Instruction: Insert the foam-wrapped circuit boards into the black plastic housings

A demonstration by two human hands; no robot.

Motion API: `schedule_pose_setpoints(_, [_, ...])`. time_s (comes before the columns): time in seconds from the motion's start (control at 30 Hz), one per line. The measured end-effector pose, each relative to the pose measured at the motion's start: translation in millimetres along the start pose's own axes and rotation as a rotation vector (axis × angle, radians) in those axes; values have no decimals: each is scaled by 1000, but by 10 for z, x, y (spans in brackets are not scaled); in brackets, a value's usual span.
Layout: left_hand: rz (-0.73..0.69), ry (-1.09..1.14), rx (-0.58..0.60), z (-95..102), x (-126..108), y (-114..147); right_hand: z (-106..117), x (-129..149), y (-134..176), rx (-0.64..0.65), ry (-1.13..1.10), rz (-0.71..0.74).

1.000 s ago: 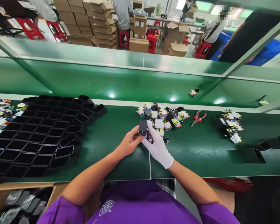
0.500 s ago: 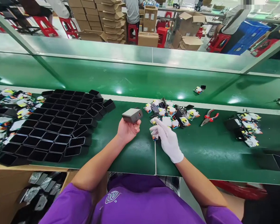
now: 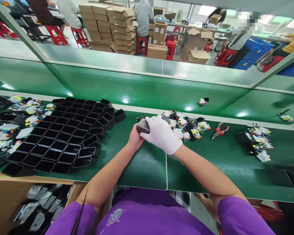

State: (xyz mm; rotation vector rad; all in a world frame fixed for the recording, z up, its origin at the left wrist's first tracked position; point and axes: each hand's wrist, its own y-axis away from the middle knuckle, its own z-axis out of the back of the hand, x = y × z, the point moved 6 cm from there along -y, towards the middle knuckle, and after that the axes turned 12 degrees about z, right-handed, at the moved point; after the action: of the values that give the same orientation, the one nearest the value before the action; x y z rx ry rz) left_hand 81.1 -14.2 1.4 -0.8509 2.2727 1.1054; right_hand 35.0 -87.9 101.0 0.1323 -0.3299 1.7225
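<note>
One dark grey rectangular plastic charger block point(image 3: 142, 126) above the green workbench point(image 3: 142, 163), clamped between bare left hand point(image 3: 134, 139) and white-gloved right hand point(image 3: 161, 134), left of one red-handled pliers point(image 3: 219, 129), right of black plastic shell cluster point(image 3: 63, 133).

Bare green bench point(image 3: 147, 163) lies open along the near edge, hemmed left by the black shells point(image 3: 63, 137), behind by the loose parts pile point(image 3: 186, 125) and pliers point(image 3: 220, 129).
</note>
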Motion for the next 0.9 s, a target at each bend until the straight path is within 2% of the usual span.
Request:
schedule_pose_setpoints(0.1, [-103,-71,-29,113,-68,-120,-69,-108,-354,132,-9,12])
schedule_pose_setpoints(0.3, [-375,-359,-14,251,-244,-356,-210,-502,-911,247,-101,17])
schedule_pose_setpoints(0.4, [-452,-457,-65,298,-276,-425,-249,-690,-1166,230,-87,-49])
schedule_pose_setpoints(0.53, [-455,-632,-137,316,-275,-425,-205,-1059,-1473,156,19,-248])
schedule_pose_setpoints(0.6, [-463,-682,-143,313,-287,-389,-171,-1263,-1568,174,46,-313])
schedule_pose_setpoints(0.73, [-499,-749,-166,302,-307,-320,-41,-1705,-1542,333,46,-308])
schedule_pose_setpoints(0.8, [-514,-771,-179,286,-295,-303,105,-1972,-1387,391,109,-304])
schedule_pose_setpoints(0.9, [-546,-797,-178,233,-267,-290,341,-2388,-1005,456,327,-361])
